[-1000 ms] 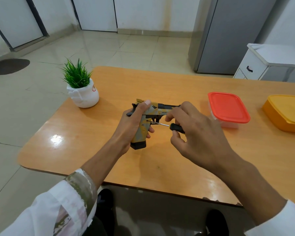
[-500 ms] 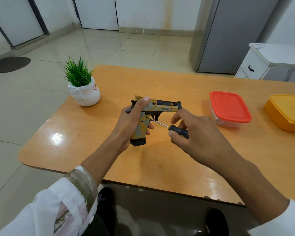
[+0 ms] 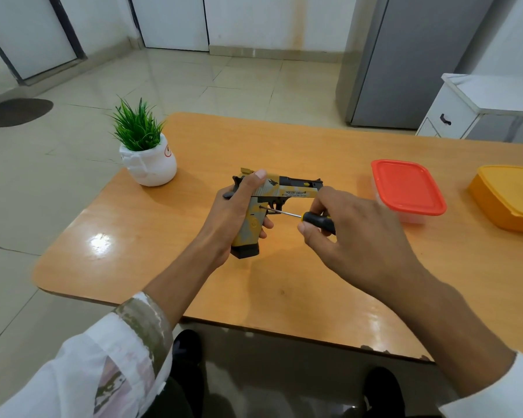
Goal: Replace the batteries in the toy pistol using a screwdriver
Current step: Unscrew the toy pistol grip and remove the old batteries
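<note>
At the centre of the frame the left hand (image 3: 234,212) wraps around the grip of the toy pistol (image 3: 280,193), holding it above the wooden table (image 3: 284,282), barrel pointing right. The right hand (image 3: 354,233) pinches the black handle of the screwdriver (image 3: 302,217), its tip against the pistol's grip. A potted plant (image 3: 147,152) stands upper left; a red-lidded container (image 3: 408,188) and a yellow container (image 3: 507,197) sit at right
</note>
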